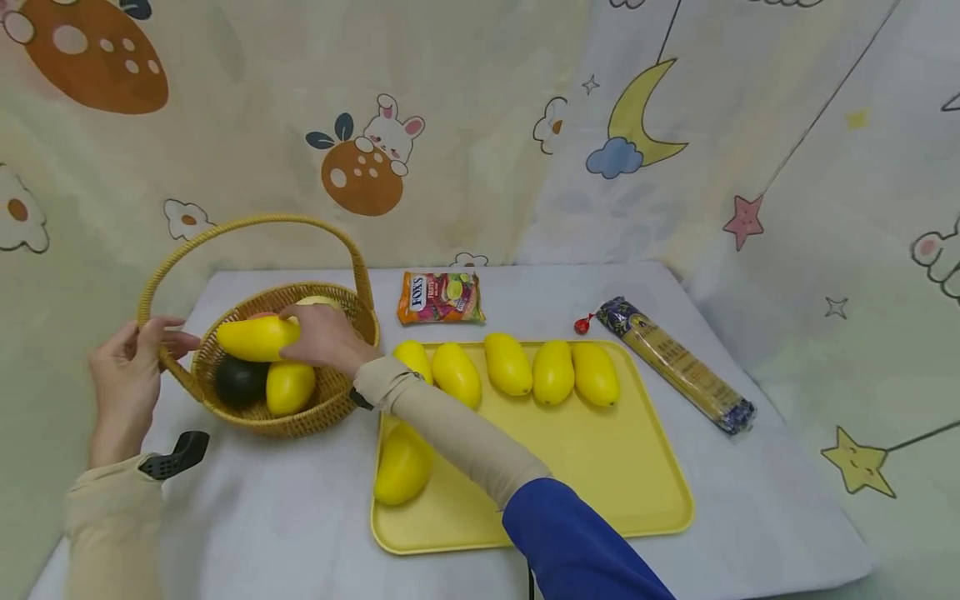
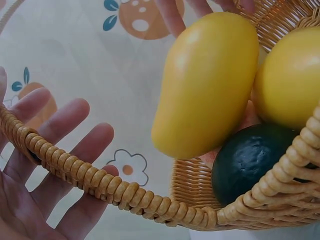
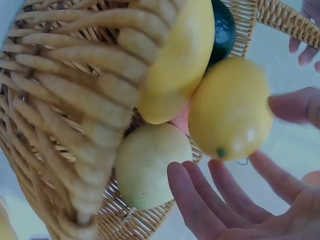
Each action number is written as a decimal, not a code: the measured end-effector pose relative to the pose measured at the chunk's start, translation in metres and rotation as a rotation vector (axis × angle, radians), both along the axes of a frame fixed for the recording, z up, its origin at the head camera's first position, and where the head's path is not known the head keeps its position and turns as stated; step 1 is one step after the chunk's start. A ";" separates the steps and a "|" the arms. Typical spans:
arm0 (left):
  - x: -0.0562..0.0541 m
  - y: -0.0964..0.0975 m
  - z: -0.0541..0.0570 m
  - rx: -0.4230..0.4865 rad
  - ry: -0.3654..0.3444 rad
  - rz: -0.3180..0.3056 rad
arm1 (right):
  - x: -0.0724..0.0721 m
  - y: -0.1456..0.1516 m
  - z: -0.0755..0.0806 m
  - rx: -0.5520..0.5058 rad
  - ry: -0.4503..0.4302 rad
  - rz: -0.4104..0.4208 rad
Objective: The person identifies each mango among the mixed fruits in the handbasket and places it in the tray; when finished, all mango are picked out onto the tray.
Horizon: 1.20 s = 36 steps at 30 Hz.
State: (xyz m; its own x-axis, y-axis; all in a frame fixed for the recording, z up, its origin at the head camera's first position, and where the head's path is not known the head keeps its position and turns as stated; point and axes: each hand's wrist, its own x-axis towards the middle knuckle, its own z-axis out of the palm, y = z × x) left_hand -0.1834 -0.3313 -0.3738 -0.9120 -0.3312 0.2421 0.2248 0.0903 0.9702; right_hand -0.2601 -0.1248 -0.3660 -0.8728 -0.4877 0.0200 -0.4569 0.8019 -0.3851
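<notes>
My right hand (image 1: 326, 337) is over the wicker basket (image 1: 292, 427), holding a yellow mango (image 1: 255, 340) between thumb and fingers. In the right wrist view the thumb lies on one side of that mango (image 3: 230, 107) and the fingertips on the other. Inside the basket are another mango (image 1: 290, 388), a dark green avocado-like fruit (image 2: 250, 160), a pale round fruit (image 3: 150, 165) and something pinkish, mostly hidden. At the basket's left, my left hand (image 1: 131, 371) touches the arched handle (image 2: 125, 192), its fingers extended loosely behind it.
Right of the basket a yellow tray (image 1: 555, 492) bears several mangoes (image 1: 553, 372). Behind it lies a Fox's candy bag (image 1: 441, 298). A small red wrapped candy (image 1: 582, 326) and a long pasta packet (image 1: 675, 362) are at the right. A patterned curtain (image 1: 480, 150) hangs behind the table.
</notes>
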 end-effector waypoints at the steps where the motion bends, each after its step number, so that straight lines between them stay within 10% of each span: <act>1: 0.000 0.000 0.000 -0.012 -0.009 0.000 | 0.000 -0.001 -0.002 0.000 0.000 -0.005; 36: 0.000 -0.001 0.000 -0.072 -0.042 0.017 | -0.006 -0.010 0.005 0.111 0.084 0.044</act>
State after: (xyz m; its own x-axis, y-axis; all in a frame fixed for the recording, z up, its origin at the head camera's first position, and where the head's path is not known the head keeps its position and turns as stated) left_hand -0.1835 -0.3326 -0.3740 -0.9161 -0.3299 0.2278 0.1823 0.1634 0.9696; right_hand -0.2659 -0.1343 -0.3607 -0.8483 -0.5284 0.0361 -0.5192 0.8162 -0.2536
